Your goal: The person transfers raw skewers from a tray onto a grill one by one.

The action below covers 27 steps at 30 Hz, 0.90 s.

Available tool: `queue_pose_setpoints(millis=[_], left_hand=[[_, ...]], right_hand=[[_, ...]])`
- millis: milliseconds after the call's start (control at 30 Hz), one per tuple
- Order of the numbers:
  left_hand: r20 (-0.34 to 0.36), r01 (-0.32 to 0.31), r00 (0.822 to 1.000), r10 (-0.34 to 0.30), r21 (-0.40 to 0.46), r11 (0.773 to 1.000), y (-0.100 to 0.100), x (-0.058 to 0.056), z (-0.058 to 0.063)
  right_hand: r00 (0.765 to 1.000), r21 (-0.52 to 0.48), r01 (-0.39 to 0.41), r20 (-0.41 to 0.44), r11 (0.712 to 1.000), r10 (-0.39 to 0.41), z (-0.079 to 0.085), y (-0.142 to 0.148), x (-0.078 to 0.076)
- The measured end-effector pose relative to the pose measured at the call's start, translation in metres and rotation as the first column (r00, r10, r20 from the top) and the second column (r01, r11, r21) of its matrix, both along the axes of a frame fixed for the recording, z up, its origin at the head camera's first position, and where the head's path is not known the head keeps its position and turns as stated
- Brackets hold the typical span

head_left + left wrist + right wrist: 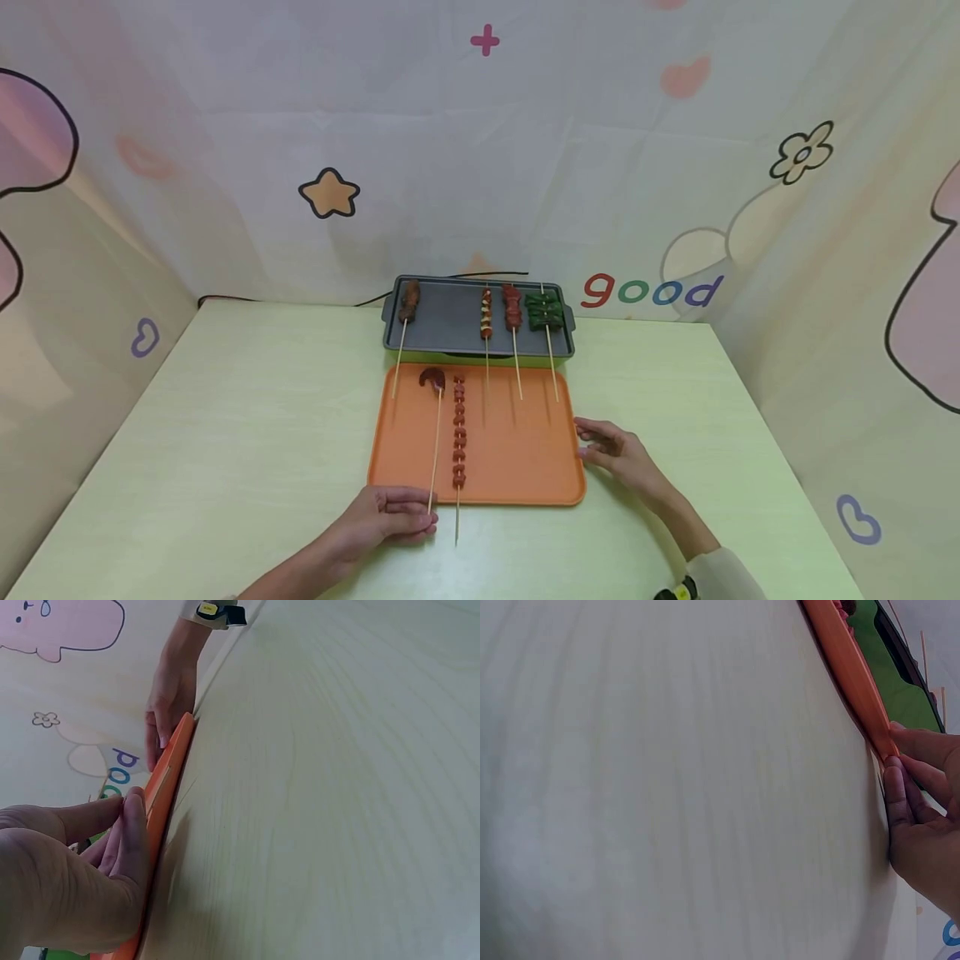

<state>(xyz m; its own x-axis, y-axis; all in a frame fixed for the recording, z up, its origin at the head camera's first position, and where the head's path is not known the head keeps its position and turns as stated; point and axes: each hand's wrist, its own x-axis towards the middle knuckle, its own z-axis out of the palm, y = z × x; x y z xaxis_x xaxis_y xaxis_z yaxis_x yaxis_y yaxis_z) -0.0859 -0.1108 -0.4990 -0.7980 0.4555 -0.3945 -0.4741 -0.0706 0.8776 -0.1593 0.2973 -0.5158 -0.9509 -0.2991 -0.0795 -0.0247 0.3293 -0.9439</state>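
Observation:
My left hand (386,518) pinches the lower end of the stick of a skewer with a dark red, curled piece (432,380) at its tip. That skewer lies over the left part of an orange tray (525,458). Beside it, a skewer of small reddish pieces (459,433) rests on the tray, its bare end reaching past the front rim. At the tray's right edge, my right hand (618,457) grips the rim between thumb and fingers, as the right wrist view also shows at the orange rim (862,690).
Behind the tray stands a dark grill plate (450,312) on a green base. It carries a brown meat skewer (409,302), a multicoloured skewer (486,312), a red meat skewer (512,307) and a green leafy skewer (543,310). Their sticks stick out over the tray. A black cord (232,297) runs behind.

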Motion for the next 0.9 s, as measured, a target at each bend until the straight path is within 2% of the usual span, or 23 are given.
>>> queue_pose_setpoints(millis=[300,600,733,900], left_hand=[[-0.113,0.038,0.993,-0.041,-0.029,0.999,-0.002,0.009,0.003],[-0.149,0.056,0.987,-0.055,0.002,0.998,-0.005,0.013,0.011],[-0.183,0.048,0.982,-0.053,-0.032,0.998,-0.005,0.01,0.016],[-0.226,0.028,0.973,-0.044,-0.07,0.997,-0.003,-0.003,0.022]], right_hand=[[1.0,-0.013,-0.002,-0.012,1.0,0.002,-0.001,0.0,0.001],[1.0,-0.021,-0.003,-0.014,1.0,0.003,0.0,0.0,0.002],[1.0,-0.022,-0.001,-0.017,1.0,0.001,0.0,0.0,0.001],[1.0,-0.018,0.001,-0.013,1.0,-0.001,-0.001,0.0,0.001]])
